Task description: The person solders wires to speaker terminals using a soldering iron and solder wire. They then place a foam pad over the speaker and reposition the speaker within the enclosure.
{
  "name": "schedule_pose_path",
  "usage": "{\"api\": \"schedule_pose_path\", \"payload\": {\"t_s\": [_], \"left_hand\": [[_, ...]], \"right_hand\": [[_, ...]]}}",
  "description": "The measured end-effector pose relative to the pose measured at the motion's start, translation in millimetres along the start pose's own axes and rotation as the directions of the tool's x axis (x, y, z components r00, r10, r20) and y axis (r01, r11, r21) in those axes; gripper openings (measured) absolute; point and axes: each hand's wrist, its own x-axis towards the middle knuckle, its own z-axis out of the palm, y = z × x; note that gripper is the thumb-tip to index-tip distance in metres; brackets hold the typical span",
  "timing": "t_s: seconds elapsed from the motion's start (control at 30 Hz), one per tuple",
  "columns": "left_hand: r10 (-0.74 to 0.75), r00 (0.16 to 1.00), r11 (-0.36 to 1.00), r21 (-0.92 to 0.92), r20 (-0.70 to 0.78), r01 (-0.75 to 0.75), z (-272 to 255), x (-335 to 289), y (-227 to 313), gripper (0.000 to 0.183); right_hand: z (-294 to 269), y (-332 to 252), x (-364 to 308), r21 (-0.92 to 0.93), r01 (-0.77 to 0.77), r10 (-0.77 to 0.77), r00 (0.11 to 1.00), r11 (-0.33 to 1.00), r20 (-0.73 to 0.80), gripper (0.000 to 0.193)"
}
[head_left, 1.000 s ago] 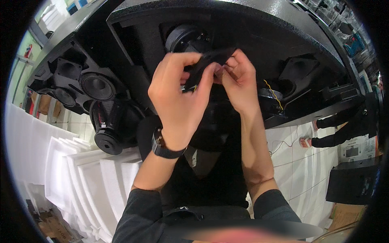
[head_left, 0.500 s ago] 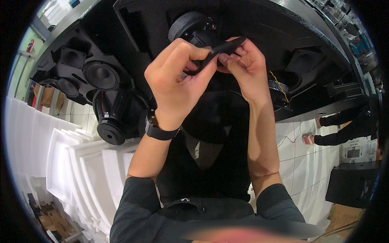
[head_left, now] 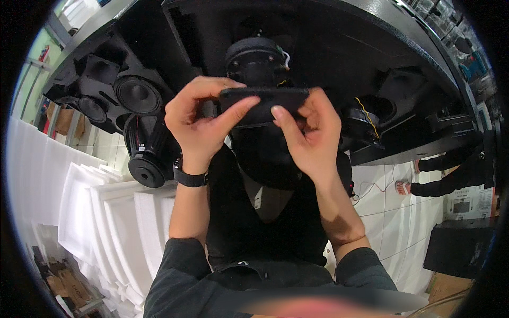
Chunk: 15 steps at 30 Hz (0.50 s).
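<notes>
Head view: left hand (head_left: pixel 199 116) and right hand (head_left: pixel 319 127) pinch a black rectangular pad (head_left: pixel 263 109), likely light and pliable, sensibly by its ends.

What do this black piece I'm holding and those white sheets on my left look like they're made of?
The black piece looks matte, perhaps foam or fabric: its dark face shows little shine, but detail is too faint to be sure. The white sheets are probably matte plastic foam, given their thick, evenly white slabs.

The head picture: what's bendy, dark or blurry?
In the head view, the big black cabinet looks bent at its edge; same view, the held black piece looks dark, white foam sheets look bright, a grey-pink smear blurs the bottom.
</notes>
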Motion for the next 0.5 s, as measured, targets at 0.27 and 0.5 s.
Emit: {"api": "schedule_pose_path", "payload": {"t_s": [0.27, 0.5], "left_hand": [[-0.070, 0.994, 0.991, -0.106, 0.087, 0.079, -9.1, -18.8, -12.8, 0.028], [-0.149, 0.980, 0.974, -0.151, 0.130, 0.169, -22.5, -29.0, -23.2, 0.033]], "right_hand": [[11.7, 9.5, -30.0, -0.106, -0.002, -0.009, 0.995, 0.994, -0.098, 0.010], [31.3, 25.9, -41.5, -0.072, -0.009, -0.002, 0.988, 0.997, -0.154, 0.010]]}}
